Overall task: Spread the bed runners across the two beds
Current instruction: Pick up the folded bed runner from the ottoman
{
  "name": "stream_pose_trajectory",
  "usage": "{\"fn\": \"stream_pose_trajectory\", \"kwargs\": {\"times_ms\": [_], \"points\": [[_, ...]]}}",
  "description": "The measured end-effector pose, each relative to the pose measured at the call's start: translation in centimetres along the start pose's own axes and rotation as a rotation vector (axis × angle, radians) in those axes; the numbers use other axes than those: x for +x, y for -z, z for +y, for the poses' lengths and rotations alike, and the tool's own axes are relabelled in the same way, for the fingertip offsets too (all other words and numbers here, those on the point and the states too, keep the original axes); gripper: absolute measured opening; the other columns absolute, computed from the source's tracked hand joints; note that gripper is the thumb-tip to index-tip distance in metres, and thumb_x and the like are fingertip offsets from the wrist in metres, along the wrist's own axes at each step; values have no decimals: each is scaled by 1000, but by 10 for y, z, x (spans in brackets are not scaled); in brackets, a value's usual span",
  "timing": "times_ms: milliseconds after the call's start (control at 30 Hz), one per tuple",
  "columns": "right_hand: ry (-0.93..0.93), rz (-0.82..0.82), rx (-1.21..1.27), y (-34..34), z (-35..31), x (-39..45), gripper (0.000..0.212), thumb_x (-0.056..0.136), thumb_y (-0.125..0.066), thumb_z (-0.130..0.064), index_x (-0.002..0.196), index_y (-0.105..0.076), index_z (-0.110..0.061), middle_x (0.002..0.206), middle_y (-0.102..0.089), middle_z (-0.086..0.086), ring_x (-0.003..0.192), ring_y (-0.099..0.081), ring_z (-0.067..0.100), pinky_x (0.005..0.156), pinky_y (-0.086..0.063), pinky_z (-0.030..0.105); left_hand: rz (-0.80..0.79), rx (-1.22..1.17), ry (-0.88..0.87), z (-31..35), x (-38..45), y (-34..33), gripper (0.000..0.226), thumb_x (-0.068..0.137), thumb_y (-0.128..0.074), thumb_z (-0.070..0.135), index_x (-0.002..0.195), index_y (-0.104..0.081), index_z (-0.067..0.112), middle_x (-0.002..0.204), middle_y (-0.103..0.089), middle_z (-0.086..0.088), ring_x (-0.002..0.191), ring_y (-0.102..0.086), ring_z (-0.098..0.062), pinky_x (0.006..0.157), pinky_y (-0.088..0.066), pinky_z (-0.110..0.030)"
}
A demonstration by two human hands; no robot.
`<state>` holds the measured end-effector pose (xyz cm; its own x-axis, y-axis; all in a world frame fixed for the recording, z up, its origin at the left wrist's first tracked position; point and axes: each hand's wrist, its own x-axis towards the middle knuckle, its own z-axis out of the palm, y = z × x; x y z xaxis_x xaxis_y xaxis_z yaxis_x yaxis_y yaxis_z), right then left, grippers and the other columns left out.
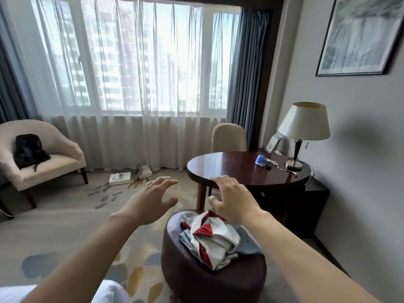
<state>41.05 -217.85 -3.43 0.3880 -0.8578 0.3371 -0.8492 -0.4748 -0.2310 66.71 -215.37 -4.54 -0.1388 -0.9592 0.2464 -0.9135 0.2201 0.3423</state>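
Reaching with both hands spread and empty, left hand (153, 197) and right hand (232, 199) over the crumpled bed runners (209, 239) on the ottoman (196, 281) (slippery, tangled), a one-layer grab risks dragging the rest onto the floor.

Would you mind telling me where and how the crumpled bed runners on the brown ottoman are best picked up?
Probably from above, one hand on each side. The bed runners lie in a loose, crumpled heap on the ottoman, with no clear edge showing, so scooping under the bulk should keep the folds together. The left hand and right hand hover open above the far side, touching nothing.
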Motion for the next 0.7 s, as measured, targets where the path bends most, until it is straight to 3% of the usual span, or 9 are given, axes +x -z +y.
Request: {"fn": "stream_pose_trajectory", "kwargs": {"times_ms": [300,700], "points": [[-77,-55,-10,-68,62,116,61,92,-52,-43,148,-37,-21,143,-47,-1,131,-43,21,108,-35,40,-80,-24,-28,-58,133,-47,57,94,-55,49,147,-38,37,156,-32,13,142,-31,-13,114,-29,-33],[-204,-153,17,-182,192,253,63,92,-53,-43,148,-38,-19,147,-44,0,132,-42,22,108,-36,41,-212,-62,-5,-113,331,-150,56,95,-57,44,147,-42,31,154,-37,7,140,-34,-17,115,-30,-36]]}}
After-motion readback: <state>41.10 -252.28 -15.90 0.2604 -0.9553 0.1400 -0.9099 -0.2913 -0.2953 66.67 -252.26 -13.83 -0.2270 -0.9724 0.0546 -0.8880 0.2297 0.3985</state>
